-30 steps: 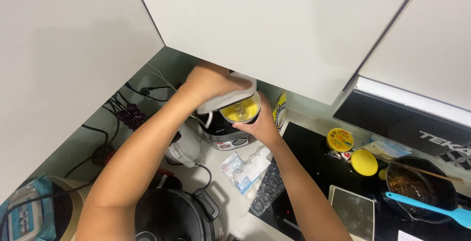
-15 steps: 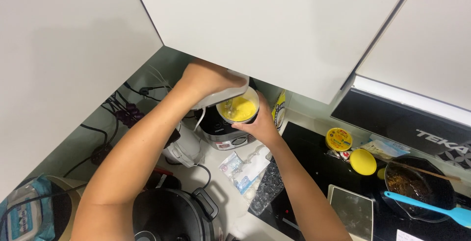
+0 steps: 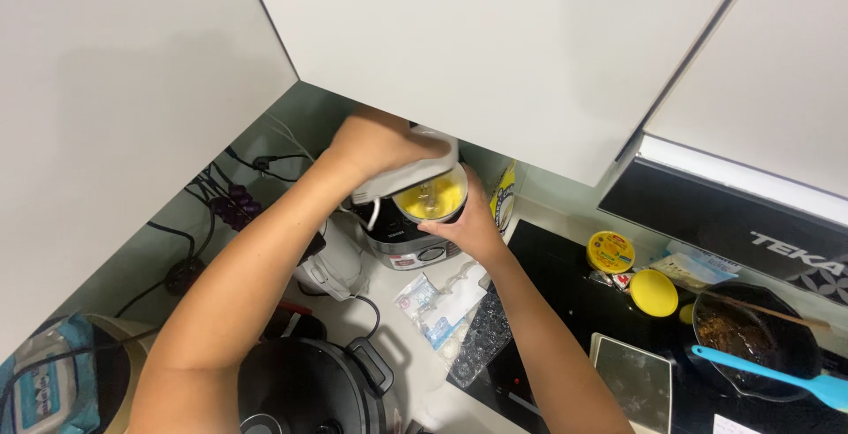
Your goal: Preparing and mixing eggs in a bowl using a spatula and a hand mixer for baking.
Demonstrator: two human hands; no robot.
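Fingers (image 3: 371, 147) of left hand (image 3: 375, 144) wrapped tight round white hand mixer (image 3: 408, 173), beaters down in yellow batter; right hand (image 3: 473, 226) cupped and closed on small dark bowl (image 3: 431, 200), held up over silver cooker (image 3: 408, 241) at back of counter (image 3: 397, 279). Compared with a second back: bowl a touch lower, mixer barely shifted, whipping evidently under way. Batter glossy and smooth, bowl round. Further out: crinkly plastic packets (image 3: 437, 306), yellow lidded tub (image 3: 610, 251), dark pan (image 3: 755, 341) with blue spatula (image 3: 777, 374).
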